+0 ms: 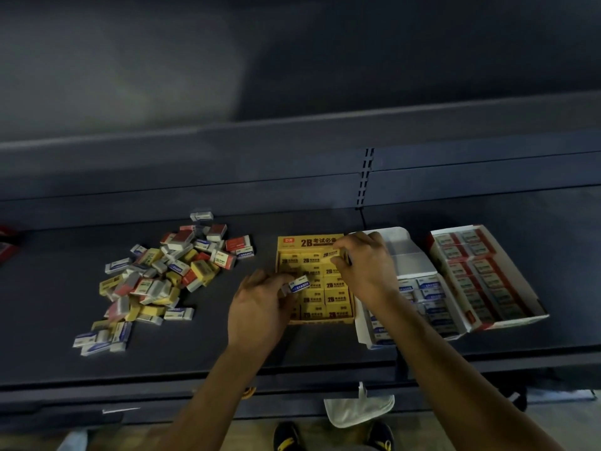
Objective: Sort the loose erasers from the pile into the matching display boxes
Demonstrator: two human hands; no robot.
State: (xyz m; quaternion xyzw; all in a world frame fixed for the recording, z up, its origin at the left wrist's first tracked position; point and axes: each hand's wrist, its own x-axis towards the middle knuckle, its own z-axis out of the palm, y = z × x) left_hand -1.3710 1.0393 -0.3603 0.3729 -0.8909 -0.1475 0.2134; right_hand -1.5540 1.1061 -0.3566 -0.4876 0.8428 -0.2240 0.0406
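Observation:
A pile of loose erasers (162, 278) in yellow, red and blue-white sleeves lies on the dark shelf at the left. Three display boxes stand to its right: a yellow box (312, 242) filled with yellow 2B erasers, a white box (406, 249) with blue-white erasers, and a red-edged box (507, 320) with red erasers. My left hand (257, 307) holds a blue-white eraser (299, 284) at the yellow box's left edge. My right hand (364, 265) pinches a yellow eraser (331, 254) over the yellow box's far right rows.
The shelf's front edge (130, 379) runs below the pile. A slotted upright (366, 177) stands on the back panel behind the boxes. A red object (8, 242) sits at the far left edge. A white cloth (357, 408) hangs below the shelf, above my shoes.

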